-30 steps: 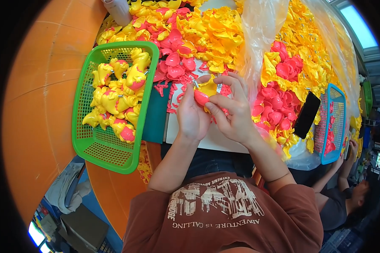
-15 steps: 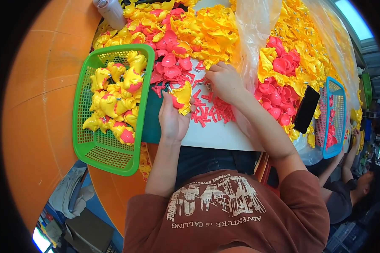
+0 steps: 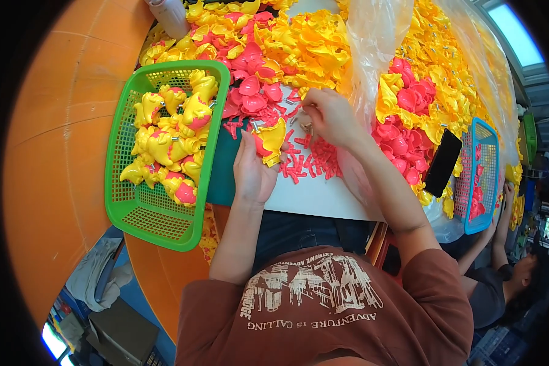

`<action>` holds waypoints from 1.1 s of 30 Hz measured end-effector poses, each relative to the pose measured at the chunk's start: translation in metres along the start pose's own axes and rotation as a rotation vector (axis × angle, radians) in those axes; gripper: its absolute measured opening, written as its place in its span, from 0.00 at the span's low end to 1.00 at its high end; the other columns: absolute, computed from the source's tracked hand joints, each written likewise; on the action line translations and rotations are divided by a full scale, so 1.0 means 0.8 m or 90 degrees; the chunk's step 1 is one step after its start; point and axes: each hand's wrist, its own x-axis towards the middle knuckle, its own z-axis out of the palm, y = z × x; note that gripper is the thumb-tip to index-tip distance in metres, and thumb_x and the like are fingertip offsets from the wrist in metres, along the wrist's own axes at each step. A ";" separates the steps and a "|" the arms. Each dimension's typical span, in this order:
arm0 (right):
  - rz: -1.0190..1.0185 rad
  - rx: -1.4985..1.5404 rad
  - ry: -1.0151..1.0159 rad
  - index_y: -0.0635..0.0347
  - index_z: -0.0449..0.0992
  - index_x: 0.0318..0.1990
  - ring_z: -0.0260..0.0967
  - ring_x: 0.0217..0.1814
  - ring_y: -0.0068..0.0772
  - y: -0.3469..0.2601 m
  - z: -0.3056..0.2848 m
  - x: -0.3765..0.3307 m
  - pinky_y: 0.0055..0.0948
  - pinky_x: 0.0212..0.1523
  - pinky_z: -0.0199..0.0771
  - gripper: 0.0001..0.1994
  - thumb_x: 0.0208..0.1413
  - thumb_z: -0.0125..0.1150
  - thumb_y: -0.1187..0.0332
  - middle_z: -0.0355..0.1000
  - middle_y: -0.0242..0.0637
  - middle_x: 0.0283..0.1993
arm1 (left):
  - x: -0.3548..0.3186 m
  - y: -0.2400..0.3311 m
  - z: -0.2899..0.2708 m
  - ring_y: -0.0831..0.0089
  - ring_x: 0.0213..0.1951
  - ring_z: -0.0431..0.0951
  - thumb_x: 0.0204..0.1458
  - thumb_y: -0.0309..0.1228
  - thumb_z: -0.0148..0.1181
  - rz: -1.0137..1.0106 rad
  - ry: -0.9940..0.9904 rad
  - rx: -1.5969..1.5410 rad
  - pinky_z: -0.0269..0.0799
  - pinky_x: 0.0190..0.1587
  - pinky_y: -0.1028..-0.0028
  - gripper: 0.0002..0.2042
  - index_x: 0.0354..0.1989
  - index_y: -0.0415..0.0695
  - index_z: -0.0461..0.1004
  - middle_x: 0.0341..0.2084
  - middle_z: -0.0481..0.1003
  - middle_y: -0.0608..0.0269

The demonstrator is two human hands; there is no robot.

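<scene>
My left hand [image 3: 254, 174] holds a yellow and pink plastic toy half-shell [image 3: 273, 144], with a small metal pin [image 3: 255, 127] at its upper left edge. To its right, my right hand [image 3: 334, 119] hovers low over the white tabletop, thumb and fingers pinched together. Something small and metallic seems to be at those fingertips, too small to name. Small pink plastic pieces [image 3: 320, 160] lie scattered below the right hand, and pink cup-shaped shells [image 3: 250, 86] are heaped beyond the left.
A green basket [image 3: 199, 213] of yellow and pink toy figures stands at left. Yellow shells [image 3: 314, 39] pile up at the back, beside a clear plastic bag [image 3: 372, 55]. Rightward are a black phone [image 3: 443, 163], a blue basket [image 3: 495, 177] and another person [image 3: 491, 287].
My right hand has drawn slightly rightward, away from the toy half-shell, and its fingers have curled closer together. The left hand keeps the half-shell in nearly the same pose.
</scene>
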 end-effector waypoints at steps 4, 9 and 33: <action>0.080 0.398 0.052 0.62 0.74 0.38 0.68 0.30 0.27 -0.041 -0.027 -0.011 0.25 0.32 0.67 0.10 0.46 0.61 0.77 0.72 0.33 0.30 | -0.008 -0.002 0.010 0.66 0.35 0.73 0.62 0.45 0.33 0.013 -0.025 0.072 0.68 0.33 0.72 0.20 0.48 0.41 0.62 0.38 0.71 0.55; -0.105 0.245 0.103 0.63 0.74 0.42 0.69 0.36 0.29 -0.057 -0.040 -0.018 0.27 0.39 0.68 0.15 0.44 0.62 0.79 0.72 0.36 0.31 | -0.014 -0.004 0.025 0.67 0.36 0.73 0.62 0.45 0.33 0.013 -0.060 0.139 0.68 0.31 0.73 0.20 0.48 0.41 0.62 0.38 0.71 0.56; -0.072 0.393 0.111 0.64 0.78 0.30 0.74 0.41 0.33 -0.044 -0.025 -0.040 0.28 0.39 0.70 0.05 0.44 0.63 0.78 0.76 0.39 0.33 | -0.022 -0.005 0.034 0.67 0.32 0.76 0.62 0.43 0.34 -0.006 -0.078 0.097 0.70 0.27 0.73 0.19 0.49 0.41 0.62 0.36 0.72 0.56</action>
